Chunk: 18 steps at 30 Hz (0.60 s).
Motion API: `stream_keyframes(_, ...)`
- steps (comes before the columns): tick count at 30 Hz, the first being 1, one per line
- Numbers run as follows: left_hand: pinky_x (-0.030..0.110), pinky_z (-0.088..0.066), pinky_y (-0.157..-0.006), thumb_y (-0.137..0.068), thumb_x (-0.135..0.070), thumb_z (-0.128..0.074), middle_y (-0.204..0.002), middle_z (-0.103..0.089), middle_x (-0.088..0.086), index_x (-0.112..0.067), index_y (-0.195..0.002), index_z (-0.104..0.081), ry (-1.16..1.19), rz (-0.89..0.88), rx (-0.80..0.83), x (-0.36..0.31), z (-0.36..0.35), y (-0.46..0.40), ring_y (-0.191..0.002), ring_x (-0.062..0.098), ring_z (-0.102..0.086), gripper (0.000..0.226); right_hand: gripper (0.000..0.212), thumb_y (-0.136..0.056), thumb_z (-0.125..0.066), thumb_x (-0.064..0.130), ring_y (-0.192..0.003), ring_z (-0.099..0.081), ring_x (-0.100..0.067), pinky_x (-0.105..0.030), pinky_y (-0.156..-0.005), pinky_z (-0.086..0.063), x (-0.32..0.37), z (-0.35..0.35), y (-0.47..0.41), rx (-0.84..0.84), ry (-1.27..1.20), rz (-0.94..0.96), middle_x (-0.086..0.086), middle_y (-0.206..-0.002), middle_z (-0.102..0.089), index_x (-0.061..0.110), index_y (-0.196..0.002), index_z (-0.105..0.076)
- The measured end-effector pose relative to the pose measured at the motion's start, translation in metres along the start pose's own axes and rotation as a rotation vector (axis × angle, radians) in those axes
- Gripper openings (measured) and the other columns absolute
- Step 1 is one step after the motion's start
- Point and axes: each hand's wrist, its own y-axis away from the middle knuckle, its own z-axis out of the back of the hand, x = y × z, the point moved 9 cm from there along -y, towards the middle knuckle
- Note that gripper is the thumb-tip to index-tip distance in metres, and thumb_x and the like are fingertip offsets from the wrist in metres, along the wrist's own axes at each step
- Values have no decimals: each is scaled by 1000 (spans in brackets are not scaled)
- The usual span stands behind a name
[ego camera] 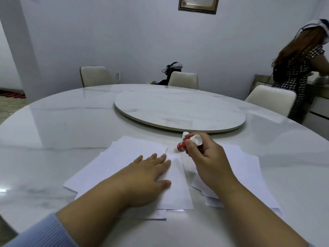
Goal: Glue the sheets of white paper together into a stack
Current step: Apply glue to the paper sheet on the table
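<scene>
A round white marble table (74, 122) fills the view, with a raised marble turntable (179, 111) at its middle, in a pale-walled room with a framed picture (198, 4) high on the wall. Cream chairs (96, 75) stand around the far rim, and a person in a houndstooth dress (299, 72) stands at the right beside a counter. Near the front edge, loose sheets of white paper (124, 157) lie overlapping in two untidy groups. The left hand (147, 177) lies flat, fingers straight, pressing the left group. The right hand (206, 157) grips a red glue stick (182, 146) and a white cap (196, 139) above the table, between the groups.
</scene>
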Motion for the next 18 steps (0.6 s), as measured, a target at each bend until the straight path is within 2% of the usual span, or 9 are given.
stream_keyframes(4,28,10,-114,-94,-50,-23,-156,12,-16,-35,-147,4,-42,-16,-5,-1,-3,0,-142,2,13,61,10,-92,-53,24,-76,-64,-4,-26,-75,-51,-6,-8,-1,57,41,-34,9,-82,-73,21,-87,-61)
stream_keyframes(6,29,10,-115,-95,-50,-23,-156,12,-15,-34,-147,5,-51,-7,8,-1,-4,0,-142,3,14,62,10,-91,-52,24,-76,-64,-5,-30,-76,-52,-7,-11,0,78,68,-48,7,-82,-73,21,-86,-60)
stream_keyframes(9,30,9,-115,-95,-50,-23,-156,12,-14,-34,-147,5,-50,0,19,0,-4,0,-142,3,14,62,14,-90,-52,27,-68,-61,-3,-19,-65,-48,1,-11,1,100,119,-16,9,-78,-71,15,-85,-58)
stream_keyframes(11,29,10,-115,-94,-51,-23,-156,12,-15,-35,-147,5,-44,0,24,0,-4,0,-142,2,14,62,26,-85,-51,34,-57,-53,-4,-15,-53,-40,10,-9,5,93,147,17,1,-74,-67,9,-83,-57)
stream_keyframes(15,29,10,-114,-94,-52,-22,-156,13,-16,-35,-147,6,-41,6,38,2,-5,0,-141,2,14,62,35,-75,-51,32,-57,-46,-22,-30,-51,-39,20,-9,14,155,73,16,-25,-73,-58,-3,-76,-56)
stream_keyframes(18,28,11,-112,-94,-53,-22,-156,13,-16,-36,-146,7,-40,6,35,1,-6,0,-141,2,14,62,36,-71,-52,29,-58,-50,-22,-29,-51,-39,19,-20,20,305,-9,-26,-30,-69,-56,-7,-73,-54)
